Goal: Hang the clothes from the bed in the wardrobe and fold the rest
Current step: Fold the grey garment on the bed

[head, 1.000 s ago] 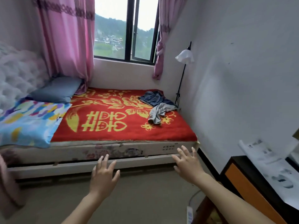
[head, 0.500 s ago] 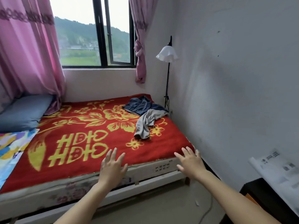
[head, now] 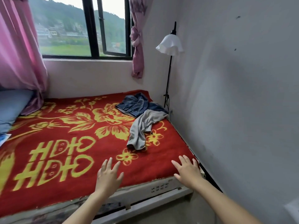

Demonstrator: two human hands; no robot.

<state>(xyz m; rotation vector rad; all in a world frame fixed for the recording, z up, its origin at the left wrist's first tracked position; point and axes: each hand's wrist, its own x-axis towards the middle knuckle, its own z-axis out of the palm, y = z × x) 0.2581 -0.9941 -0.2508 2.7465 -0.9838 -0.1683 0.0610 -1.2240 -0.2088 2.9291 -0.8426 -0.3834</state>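
Observation:
A crumpled grey garment (head: 142, 128) lies on the red and yellow blanket (head: 68, 143) at the bed's far right. Behind it, partly overlapping, lies a blue denim garment (head: 135, 105). My left hand (head: 109, 174) is stretched out over the blanket's near edge, fingers spread and holding nothing. My right hand (head: 187, 171) reaches over the bed's near right corner, also spread and empty. Both hands are well short of the clothes. No wardrobe is in view.
A floor lamp (head: 169, 44) with a white shade stands in the corner by the grey wall (head: 234, 102). A blue pillow (head: 11, 107) lies at the left. Pink curtains (head: 17, 46) frame the window. The bed frame (head: 145, 199) runs along the bottom.
I have moved closer to the bed and turned right. Both hands have advanced from over the floor to over the blanket's near edge, and the clothes now look nearer.

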